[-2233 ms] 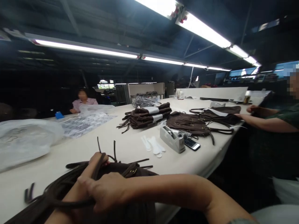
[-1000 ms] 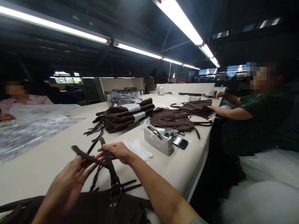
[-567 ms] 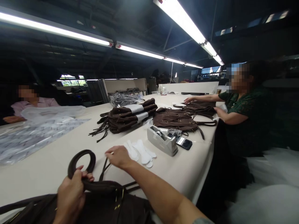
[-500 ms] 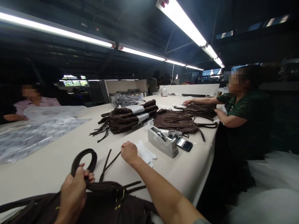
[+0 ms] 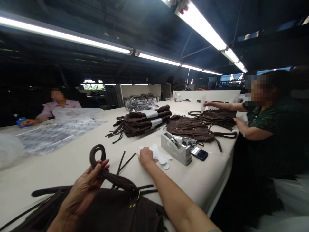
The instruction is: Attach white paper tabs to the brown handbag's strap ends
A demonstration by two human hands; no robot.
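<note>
Your left hand pinches the coiled brown strap of the brown bag, fingers closed around the loop, thumb side up. The bag lies flat at the near edge of the table, right in front of you, just this side of the tape dispenser. Your right hand rests on the white paper strips beside the dispenser, fingers curled down on them; can't tell if a strip is actually gripped. Risks as I see it: the coil is held by fingertips only, so any slack and it likely springs open; thin loose ties lie between your hands and could snag. The strips overlap, so you may lift two. A phone sits touching the dispenser's far side, easy to knock. Strap looks dark, matte, stiff-ish, rolled in one tight loop; brass buckle where it meets the bag. A co-worker's hands work on other bags beyond the dispenser.
</note>
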